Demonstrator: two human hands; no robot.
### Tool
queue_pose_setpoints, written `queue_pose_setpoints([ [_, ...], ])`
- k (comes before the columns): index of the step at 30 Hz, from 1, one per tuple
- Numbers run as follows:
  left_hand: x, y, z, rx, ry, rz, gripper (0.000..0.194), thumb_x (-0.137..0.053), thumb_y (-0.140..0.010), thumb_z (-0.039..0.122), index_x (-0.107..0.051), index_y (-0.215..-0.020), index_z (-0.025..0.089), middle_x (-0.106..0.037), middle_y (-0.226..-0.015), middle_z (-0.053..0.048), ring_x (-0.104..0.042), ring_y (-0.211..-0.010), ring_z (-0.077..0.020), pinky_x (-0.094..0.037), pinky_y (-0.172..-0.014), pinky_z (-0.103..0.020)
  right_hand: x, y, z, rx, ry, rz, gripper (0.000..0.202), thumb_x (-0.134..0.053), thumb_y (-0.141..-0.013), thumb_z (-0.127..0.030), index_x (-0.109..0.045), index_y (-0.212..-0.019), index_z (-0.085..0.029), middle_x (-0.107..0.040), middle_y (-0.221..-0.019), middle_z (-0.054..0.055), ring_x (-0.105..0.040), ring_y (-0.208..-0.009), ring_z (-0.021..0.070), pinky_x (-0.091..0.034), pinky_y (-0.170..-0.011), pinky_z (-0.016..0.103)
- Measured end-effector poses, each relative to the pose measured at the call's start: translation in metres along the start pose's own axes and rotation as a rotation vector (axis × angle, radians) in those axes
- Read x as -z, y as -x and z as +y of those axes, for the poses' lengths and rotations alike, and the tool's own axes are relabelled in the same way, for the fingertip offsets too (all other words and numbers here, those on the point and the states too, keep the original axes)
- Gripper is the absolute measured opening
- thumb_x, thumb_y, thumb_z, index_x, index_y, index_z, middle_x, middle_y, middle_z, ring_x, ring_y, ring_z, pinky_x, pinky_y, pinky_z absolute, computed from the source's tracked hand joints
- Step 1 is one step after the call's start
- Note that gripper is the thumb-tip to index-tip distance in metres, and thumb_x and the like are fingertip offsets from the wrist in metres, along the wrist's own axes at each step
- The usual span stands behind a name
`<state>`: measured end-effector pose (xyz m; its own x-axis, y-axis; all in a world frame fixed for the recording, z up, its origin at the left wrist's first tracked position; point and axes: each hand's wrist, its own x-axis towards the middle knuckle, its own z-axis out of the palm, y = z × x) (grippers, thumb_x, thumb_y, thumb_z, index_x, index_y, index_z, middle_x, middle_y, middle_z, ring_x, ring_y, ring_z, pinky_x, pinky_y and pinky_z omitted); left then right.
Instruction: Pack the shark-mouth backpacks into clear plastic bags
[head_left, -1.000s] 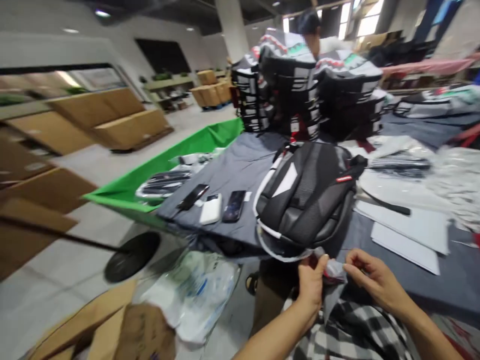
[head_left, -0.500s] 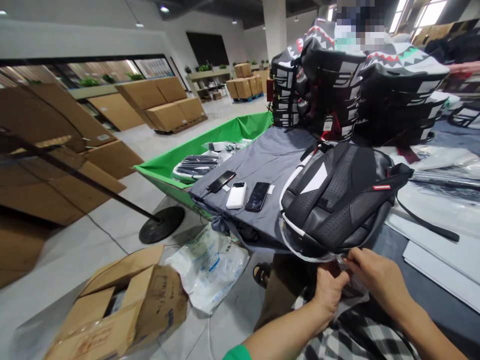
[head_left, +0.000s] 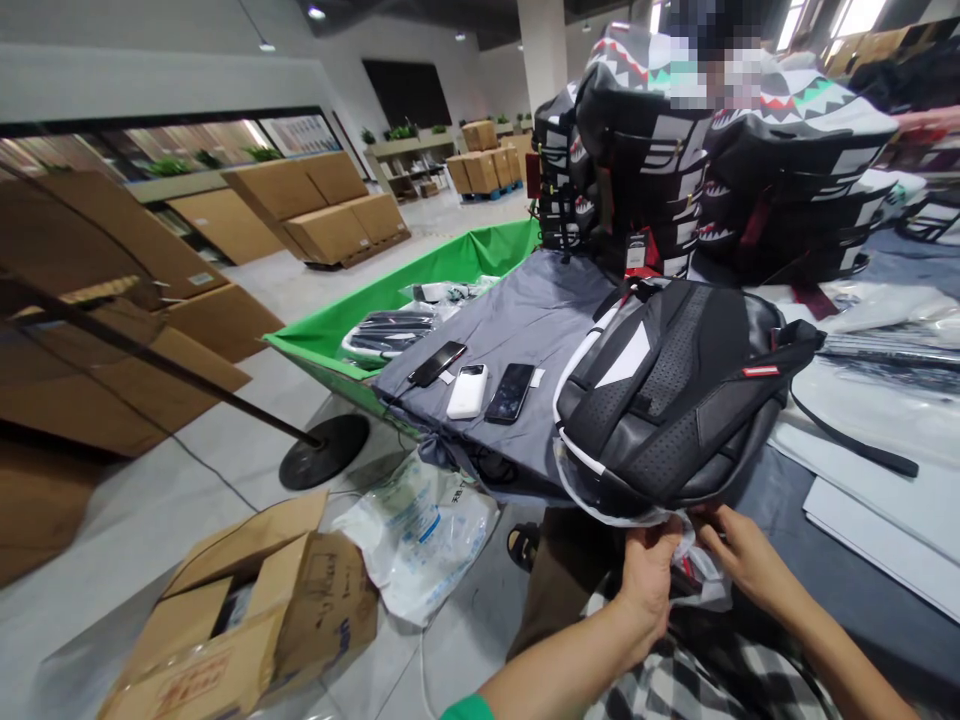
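Hands meet at the near edge of the table [head_left: 525, 320], under a black backpack [head_left: 675, 400] lying flat on the grey cloth; the left hand [head_left: 649, 575] and the right hand [head_left: 742, 560] both pinch a crumpled clear plastic bag [head_left: 701, 575] hanging just below the backpack; two phones [head_left: 510, 392] and a white power bank [head_left: 467, 391] lie left of it; stacked backpacks [head_left: 675, 170] stand behind; an open cardboard box [head_left: 247, 610] sits on the floor.
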<state>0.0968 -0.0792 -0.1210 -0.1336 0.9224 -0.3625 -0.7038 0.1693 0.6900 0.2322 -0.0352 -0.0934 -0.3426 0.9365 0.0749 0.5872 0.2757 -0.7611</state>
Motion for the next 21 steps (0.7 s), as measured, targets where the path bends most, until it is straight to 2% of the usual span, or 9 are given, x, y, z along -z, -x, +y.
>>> queue_pose_setpoints([
  [2,-0.002,0.002,0.002,-0.007,-0.013,0.008,0.053,-0.09,-0.064,0.047,-0.074,-0.107,0.02,-0.075,-0.115,-0.009,-0.065,-0.116,-0.0279,-0.042,-0.111,-0.044,-0.005,0.0,0.002,-0.048,0.001,0.007,0.032,-0.043,-0.084,-0.049,-0.062,-0.087,-0.023,-0.074,-0.08,0.009,-0.071,-0.073,0.0252,-0.057,-0.068,0.034],
  [5,-0.003,0.003,0.004,-0.004,0.007,0.028,0.055,-0.092,-0.061,0.047,-0.074,-0.105,0.021,-0.075,-0.115,-0.009,-0.065,-0.116,-0.0275,-0.042,-0.111,-0.043,-0.008,0.006,0.0,-0.135,0.096,0.132,0.03,-0.051,-0.078,-0.05,-0.063,-0.087,-0.024,-0.071,-0.075,0.006,-0.068,-0.066,0.0243,-0.053,-0.062,0.034],
  [8,-0.002,0.003,0.006,0.01,0.022,0.034,0.058,-0.094,-0.057,0.045,-0.073,-0.105,0.021,-0.074,-0.118,-0.008,-0.065,-0.115,-0.0269,-0.042,-0.111,-0.042,-0.006,0.012,-0.008,-0.101,0.089,0.211,0.033,-0.051,-0.082,-0.054,-0.066,-0.084,-0.025,-0.069,-0.083,0.007,-0.065,-0.072,0.0224,-0.051,-0.064,0.032],
  [10,-0.001,0.002,0.006,0.015,-0.001,0.041,0.06,-0.095,-0.056,0.045,-0.072,-0.106,0.021,-0.073,-0.12,-0.009,-0.065,-0.117,-0.0271,-0.042,-0.112,-0.042,-0.005,0.013,-0.015,-0.111,-0.028,0.117,0.046,-0.044,-0.087,-0.063,-0.063,-0.072,-0.024,-0.064,-0.078,0.007,-0.061,-0.071,0.0214,-0.05,-0.066,0.032],
  [12,0.0,0.0,0.007,0.027,-0.046,0.055,0.061,-0.094,-0.057,0.047,-0.071,-0.107,0.02,-0.073,-0.12,-0.01,-0.064,-0.118,-0.028,-0.041,-0.113,-0.042,-0.004,0.011,-0.023,-0.228,-0.17,-0.02,0.059,-0.039,-0.085,-0.075,-0.054,-0.064,-0.023,-0.055,-0.067,0.004,-0.053,-0.065,0.0197,-0.049,-0.063,0.031],
  [15,-0.001,-0.003,0.006,0.054,-0.119,0.074,0.064,-0.093,-0.055,0.049,-0.071,-0.107,0.018,-0.073,-0.119,-0.013,-0.064,-0.118,-0.0307,-0.041,-0.113,-0.043,-0.006,0.004,-0.032,-0.46,-0.295,-0.088,0.066,-0.048,-0.069,-0.088,-0.049,-0.066,-0.022,-0.047,-0.064,0.0,-0.046,-0.065,0.0177,-0.046,-0.061,0.031],
  [18,-0.002,0.0,0.009,0.072,-0.173,0.058,0.07,-0.092,-0.053,0.049,-0.07,-0.112,0.016,-0.071,-0.122,-0.014,-0.062,-0.122,-0.033,-0.041,-0.113,-0.043,-0.004,0.0,-0.032,-0.577,-0.353,-0.083,0.066,-0.061,-0.055,-0.086,-0.053,-0.069,-0.021,-0.05,-0.067,-0.001,-0.048,-0.067,0.0177,-0.047,-0.063,0.031],
  [19,-0.001,0.003,0.013,0.078,-0.185,0.017,0.071,-0.09,-0.056,0.05,-0.069,-0.115,0.016,-0.07,-0.124,-0.014,-0.061,-0.124,-0.0331,-0.041,-0.113,-0.043,-0.002,0.001,-0.028,-0.588,-0.37,-0.082,0.065,-0.063,-0.055,-0.084,-0.054,-0.069,-0.021,-0.052,-0.067,-0.001,-0.05,-0.067,0.0178,-0.049,-0.065,0.031],
  [21,0.007,0.014,0.026,0.085,-0.235,-0.187,0.072,-0.086,-0.062,0.055,-0.068,-0.121,0.018,-0.069,-0.127,-0.013,-0.059,-0.127,-0.033,-0.041,-0.114,-0.044,0.005,0.009,-0.014,-0.584,-0.38,-0.113,0.061,-0.063,-0.061,-0.081,-0.057,-0.07,-0.021,-0.056,-0.068,0.0,-0.056,-0.069,0.0194,-0.052,-0.071,0.033],
])
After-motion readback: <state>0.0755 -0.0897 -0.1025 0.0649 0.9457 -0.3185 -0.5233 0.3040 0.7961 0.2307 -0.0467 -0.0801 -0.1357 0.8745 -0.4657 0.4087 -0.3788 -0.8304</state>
